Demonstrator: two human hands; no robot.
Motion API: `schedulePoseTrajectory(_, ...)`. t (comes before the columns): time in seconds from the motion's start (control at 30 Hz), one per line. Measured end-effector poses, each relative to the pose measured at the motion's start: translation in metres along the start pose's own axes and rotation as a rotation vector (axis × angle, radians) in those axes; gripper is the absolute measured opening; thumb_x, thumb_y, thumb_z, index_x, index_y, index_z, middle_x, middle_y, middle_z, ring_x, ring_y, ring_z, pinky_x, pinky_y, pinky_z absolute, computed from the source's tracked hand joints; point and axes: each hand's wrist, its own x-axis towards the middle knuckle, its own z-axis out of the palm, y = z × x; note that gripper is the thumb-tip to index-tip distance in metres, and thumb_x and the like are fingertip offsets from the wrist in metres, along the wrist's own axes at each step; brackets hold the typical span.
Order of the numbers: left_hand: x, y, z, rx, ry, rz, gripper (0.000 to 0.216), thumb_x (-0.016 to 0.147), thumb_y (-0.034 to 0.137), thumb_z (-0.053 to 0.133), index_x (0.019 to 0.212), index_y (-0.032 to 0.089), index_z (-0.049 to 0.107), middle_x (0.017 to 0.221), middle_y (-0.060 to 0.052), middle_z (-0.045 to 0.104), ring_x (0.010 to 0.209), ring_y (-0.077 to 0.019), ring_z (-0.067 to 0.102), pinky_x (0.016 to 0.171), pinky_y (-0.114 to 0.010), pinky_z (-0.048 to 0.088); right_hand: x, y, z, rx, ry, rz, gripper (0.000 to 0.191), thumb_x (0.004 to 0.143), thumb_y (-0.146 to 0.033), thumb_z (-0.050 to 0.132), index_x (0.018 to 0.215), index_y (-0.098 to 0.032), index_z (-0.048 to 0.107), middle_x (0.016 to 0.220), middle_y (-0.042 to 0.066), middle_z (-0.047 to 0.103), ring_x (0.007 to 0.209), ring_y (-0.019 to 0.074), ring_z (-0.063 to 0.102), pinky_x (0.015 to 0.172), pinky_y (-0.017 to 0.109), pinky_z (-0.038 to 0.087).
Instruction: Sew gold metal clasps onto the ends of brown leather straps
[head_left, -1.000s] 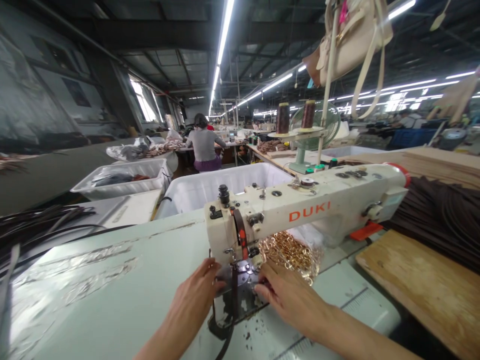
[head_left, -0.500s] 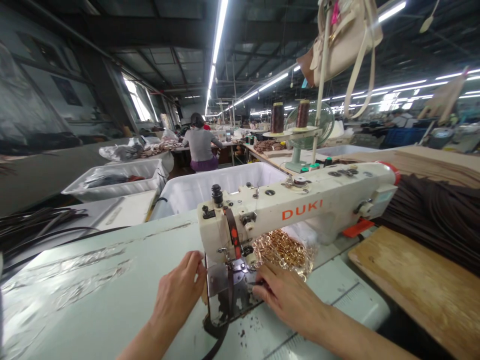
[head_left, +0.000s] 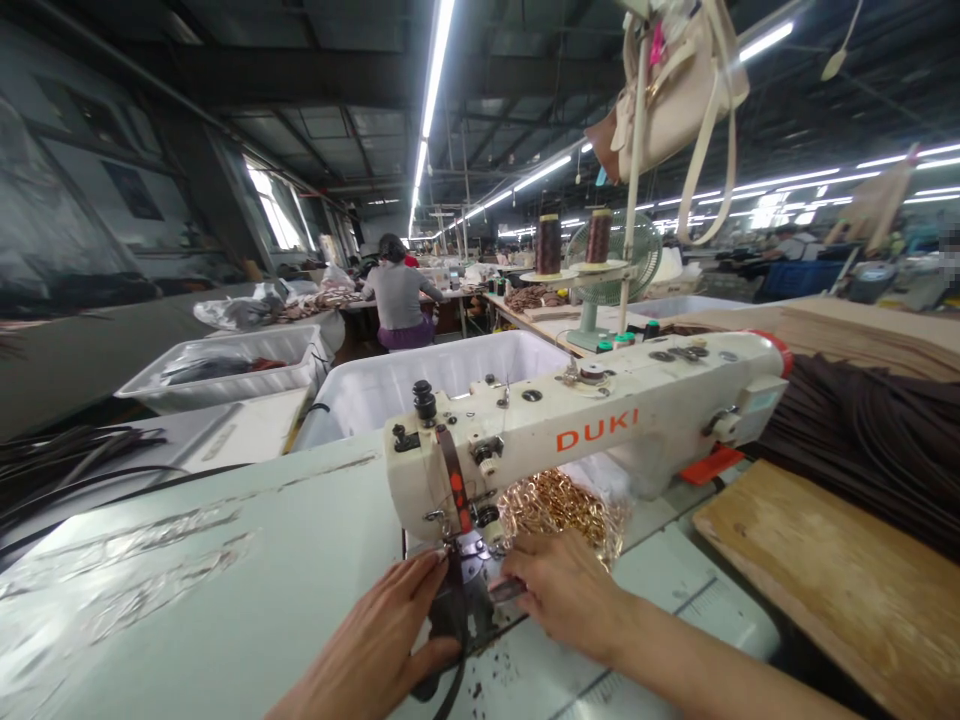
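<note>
The sewing machine (head_left: 592,425) is standing before 2 hands. The left hand (head_left: 390,625) is lying unclenched beside a dark strap (head_left: 459,610) trailing from the machine; the right hand (head_left: 566,590) is apparently pinching a small dark piece (head_left: 508,590). Positioning is seemingly underway, calling next for steady guiding.

Bold orange capitals faced you: DUKI, right along your sewing machine (head_left: 600,402)! Any figures on the ruler (head_left: 697,597) were too small to read.

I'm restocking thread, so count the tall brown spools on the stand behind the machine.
2: the left spool, and the right spool beside it, nearer the pole. None seem hidden.
</note>
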Motion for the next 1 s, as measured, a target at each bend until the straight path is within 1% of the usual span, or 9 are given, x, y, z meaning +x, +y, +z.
schedulePoseTrajectory(0.07,-0.002,0.014,-0.001,0.047,0.016,0.009,0.068,0.078,0.05,0.066,0.134,0.014,0.049,0.138,-0.015,0.05,0.126,-0.0306,0.049,0.105,-0.039,0.042,0.01,0.003,0.005,-0.049,-0.015,-0.081,0.008,0.088,-0.022,0.06,0.093,-0.024,0.065,0.091,0.0,0.067,0.085,0.0207,0.063,0.071,0.029,0.042)
schedulePoseTrajectory(0.2,-0.005,0.025,0.007,0.184,0.183,0.116,0.066,0.08,0.044,0.064,0.133,0.009,0.046,0.13,-0.018,0.058,0.117,-0.0276,0.057,0.096,-0.032,0.05,0.021,0.006,0.017,-0.056,-0.023,-0.183,0.024,0.085,-0.022,0.061,0.108,-0.028,0.06,0.099,-0.001,0.067,0.091,0.022,0.062,0.078,0.032,0.042)
schedulePoseTrajectory(0.33,-0.003,0.012,0.05,0.296,0.454,0.301,0.091,0.08,0.068,0.05,0.143,0.007,0.025,0.115,-0.021,0.066,0.106,-0.0317,0.064,0.082,-0.034,0.057,0.02,0.007,0.026,-0.045,0.002,-0.219,0.017,0.093,-0.026,0.052,0.109,-0.028,0.057,0.097,-0.002,0.068,0.088,0.0209,0.062,0.076,0.032,0.04)
schedulePoseTrajectory(0.4,-0.001,0.005,0.073,0.342,0.483,0.278,0.085,0.083,0.062,0.049,0.144,0.008,0.023,0.116,-0.022,0.065,0.107,-0.0343,0.063,0.083,-0.038,0.057,0.019,0.007,0.028,-0.05,-0.006,-0.248,0.013,0.096,-0.026,0.047,0.104,-0.027,0.057,0.093,-0.001,0.068,0.083,0.0197,0.062,0.072,0.031,0.039)
schedulePoseTrajectory(0.5,-0.001,0.002,0.089,0.395,0.461,0.216,0.056,0.085,0.021,0.048,0.138,0.013,0.033,0.119,-0.016,0.065,0.112,-0.0306,0.06,0.089,-0.037,0.054,0.02,0.008,0.029,-0.041,-0.017,-0.277,0.012,0.097,-0.025,0.045,0.098,-0.025,0.057,0.089,-0.001,0.067,0.079,0.0183,0.062,0.067,0.029,0.037)
schedulePoseTrajectory(0.57,-0.001,0.003,0.089,0.418,0.447,0.217,0.052,0.08,0.008,0.045,0.132,0.013,0.041,0.118,-0.014,0.065,0.111,-0.0289,0.061,0.09,-0.036,0.054,0.021,0.01,0.03,-0.026,-0.023,-0.285,0.01,0.096,-0.024,0.047,0.098,-0.026,0.057,0.089,-0.002,0.067,0.078,0.0176,0.062,0.066,0.029,0.036)
schedulePoseTrajectory(0.7,-0.004,0.006,0.082,0.413,0.412,0.243,0.052,0.08,0.007,0.045,0.131,0.012,0.041,0.12,-0.016,0.064,0.112,-0.0302,0.06,0.091,-0.038,0.054,0.02,0.011,0.03,-0.012,-0.036,-0.292,0.008,0.095,-0.025,0.048,0.095,-0.026,0.056,0.087,-0.003,0.067,0.076,0.0169,0.061,0.065,0.028,0.035)
schedulePoseTrajectory(0.9,-0.009,0.002,0.095,0.329,0.321,0.203,0.075,0.08,0.004,0.046,0.148,0.014,0.016,0.132,-0.016,0.056,0.124,-0.0301,0.05,0.099,-0.04,0.048,0.02,0.011,0.028,-0.025,-0.022,-0.297,0.008,0.094,-0.027,0.049,0.095,-0.026,0.057,0.087,-0.004,0.067,0.076,0.0174,0.061,0.065,0.029,0.034)
schedulePoseTrajectory(1.0,-0.011,0.01,0.079,0.266,0.16,0.166,0.074,0.078,0.006,0.051,0.147,0.015,0.024,0.138,-0.017,0.049,0.13,-0.0325,0.042,0.103,-0.044,0.044,0.021,0.011,0.026,-0.028,-0.035,-0.3,0.008,0.091,-0.022,0.053,0.094,-0.026,0.058,0.086,-0.004,0.067,0.075,0.0171,0.061,0.065,0.03,0.034)
